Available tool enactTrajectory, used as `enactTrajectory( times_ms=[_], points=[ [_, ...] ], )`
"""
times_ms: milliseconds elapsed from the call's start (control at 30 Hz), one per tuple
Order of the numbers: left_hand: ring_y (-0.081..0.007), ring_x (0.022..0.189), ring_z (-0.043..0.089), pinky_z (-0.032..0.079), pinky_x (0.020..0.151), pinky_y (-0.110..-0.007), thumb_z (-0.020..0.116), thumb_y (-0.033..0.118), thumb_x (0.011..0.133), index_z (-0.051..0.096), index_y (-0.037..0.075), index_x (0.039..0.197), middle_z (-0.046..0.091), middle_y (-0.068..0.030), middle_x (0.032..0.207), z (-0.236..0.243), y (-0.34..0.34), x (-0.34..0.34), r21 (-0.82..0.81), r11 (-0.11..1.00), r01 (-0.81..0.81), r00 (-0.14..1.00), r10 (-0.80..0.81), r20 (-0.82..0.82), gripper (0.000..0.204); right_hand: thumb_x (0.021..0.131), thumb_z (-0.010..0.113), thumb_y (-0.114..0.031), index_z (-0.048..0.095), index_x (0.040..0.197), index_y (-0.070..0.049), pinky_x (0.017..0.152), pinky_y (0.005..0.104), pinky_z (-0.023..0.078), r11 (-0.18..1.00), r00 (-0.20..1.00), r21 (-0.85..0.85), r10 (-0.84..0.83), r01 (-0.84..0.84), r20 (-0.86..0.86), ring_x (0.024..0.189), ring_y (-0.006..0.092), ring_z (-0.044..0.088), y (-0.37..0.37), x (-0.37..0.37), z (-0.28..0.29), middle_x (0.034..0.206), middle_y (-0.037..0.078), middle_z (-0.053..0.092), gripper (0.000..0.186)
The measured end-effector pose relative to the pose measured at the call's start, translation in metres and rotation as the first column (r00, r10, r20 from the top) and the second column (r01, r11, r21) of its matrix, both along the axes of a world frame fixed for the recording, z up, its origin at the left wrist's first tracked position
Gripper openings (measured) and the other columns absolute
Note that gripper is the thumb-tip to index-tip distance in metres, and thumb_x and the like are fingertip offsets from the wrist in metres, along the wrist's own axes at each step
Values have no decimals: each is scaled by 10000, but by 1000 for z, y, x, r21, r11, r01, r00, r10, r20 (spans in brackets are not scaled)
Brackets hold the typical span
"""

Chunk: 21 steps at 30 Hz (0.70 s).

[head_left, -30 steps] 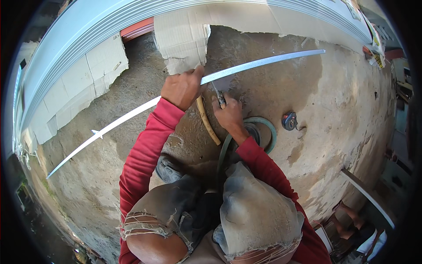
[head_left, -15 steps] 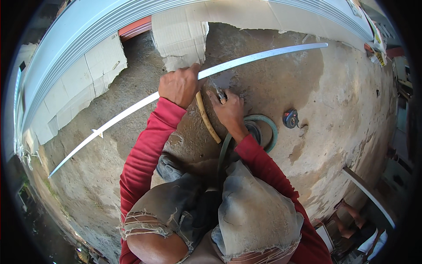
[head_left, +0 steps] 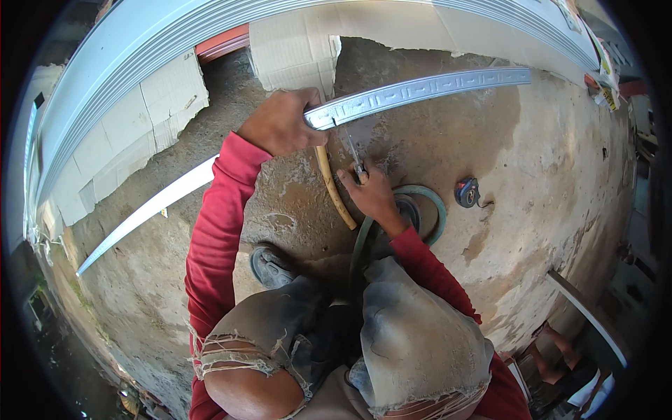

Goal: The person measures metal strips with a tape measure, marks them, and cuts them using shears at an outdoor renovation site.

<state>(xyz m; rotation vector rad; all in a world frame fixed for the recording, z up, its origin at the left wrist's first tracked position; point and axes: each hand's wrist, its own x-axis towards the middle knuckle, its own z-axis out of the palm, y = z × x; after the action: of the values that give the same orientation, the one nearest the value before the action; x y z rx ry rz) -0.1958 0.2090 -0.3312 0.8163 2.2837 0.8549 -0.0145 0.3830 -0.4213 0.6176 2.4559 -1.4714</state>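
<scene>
My left hand [head_left: 280, 126] is closed round a long, thin metal profile [head_left: 420, 87], whose ribbed, slotted face is turned up toward me. A dark nick marks the profile's near edge just right of my fingers. Below that spot my right hand [head_left: 373, 194] grips a small hand tool with a slim metal blade [head_left: 354, 150]. The tool's tip points up toward the nick, a little apart from the profile. Its handle is mostly hidden by my fingers, so its exact kind cannot be made out. A curved yellow-brown stick or tube [head_left: 332, 189] lies between my hands.
On the stained concrete floor rest a green hose [head_left: 441, 210] beside my right wrist and a tape measure [head_left: 467, 191] farther right. Torn cardboard [head_left: 297, 52] and stacked pale ribbed panels [head_left: 140, 70] line the far side. A person's legs [head_left: 553, 353] show at lower right.
My left hand has rolled the profile, so its broad slotted face now shows instead of a narrow edge. My right hand and its tool have drawn slightly back and right.
</scene>
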Motion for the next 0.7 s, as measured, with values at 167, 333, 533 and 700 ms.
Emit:
enactTrajectory(
  times_ms=[167,333,533,700],
  points=[
    [-360,683,682,536,670,-447,775,384,802,668,86,1043,688,-165,754,-6,-3,18,-48,998,-48,958,32,-285,397,917,686,-248,617,978,-19,760,468,511,999,998,4,48,-48,-45,865,428,653,-15,-6,14,890,214,682,246],
    [-399,746,692,538,695,-486,744,404,816,633,126,1151,700,-170,790,-14,-6,23,-86,994,-70,976,51,-210,449,930,668,-253,606,978,-14,764,495,505,995,998,88,44,-41,-38,875,452,647,-17,-12,26,890,229,681,251],
    [-417,770,695,549,705,-510,757,385,793,615,119,1180,704,-193,810,-16,-1,29,-108,988,-110,939,68,-337,491,934,655,-268,593,941,8,770,531,491,987,999,154,52,-51,-4,879,478,639,-18,-13,32,865,254,675,283],
    [-391,765,706,568,694,-486,781,361,793,613,111,1174,701,-200,798,-16,3,34,-140,979,-152,905,81,-419,486,933,655,-290,595,931,15,773,528,492,976,999,214,48,-50,16,874,485,636,-18,-13,31,871,260,674,311]
  ],
)
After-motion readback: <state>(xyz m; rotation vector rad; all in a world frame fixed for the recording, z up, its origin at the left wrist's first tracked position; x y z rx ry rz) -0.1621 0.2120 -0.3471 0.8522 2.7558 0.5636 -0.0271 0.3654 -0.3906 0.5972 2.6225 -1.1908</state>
